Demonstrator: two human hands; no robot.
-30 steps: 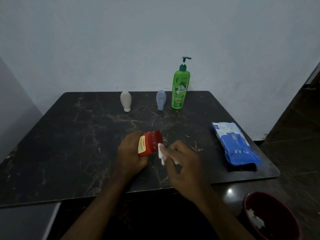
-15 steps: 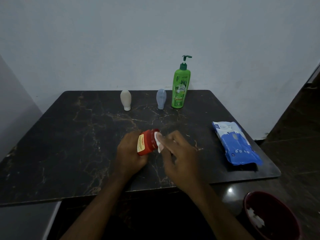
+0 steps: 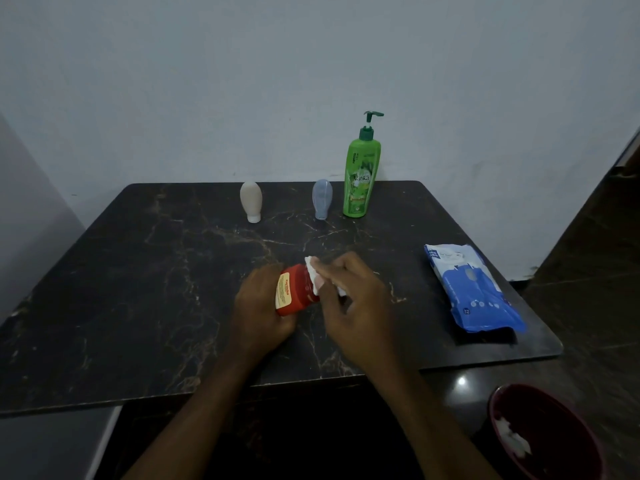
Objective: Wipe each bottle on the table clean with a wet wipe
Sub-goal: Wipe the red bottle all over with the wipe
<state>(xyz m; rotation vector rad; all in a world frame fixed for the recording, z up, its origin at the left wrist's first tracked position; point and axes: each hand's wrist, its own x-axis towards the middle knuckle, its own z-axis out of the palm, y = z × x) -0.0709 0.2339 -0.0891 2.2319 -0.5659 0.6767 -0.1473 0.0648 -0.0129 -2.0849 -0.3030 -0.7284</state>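
My left hand [image 3: 258, 308] grips a red bottle with a yellow label [image 3: 295, 294], tilted on its side just above the dark marble table [image 3: 138, 289]. Against the bottle's upper end, my right hand [image 3: 349, 299] presses a white wet wipe [image 3: 313, 276]. At the back of the table stand a beige squeeze bottle [image 3: 251, 201], a blue-grey squeeze bottle [image 3: 322, 199] and a tall green pump bottle [image 3: 361, 174].
A blue and white wet wipe pack [image 3: 471, 289] lies at the table's right side. Below the table's front right corner stands a dark red bin [image 3: 550, 434] with used white wipes inside. A pale wall rises behind the table.
My right hand slid the wipe up and away along the bottle, from its near side to its far upper end. The left hand kept its hold on the bottle.
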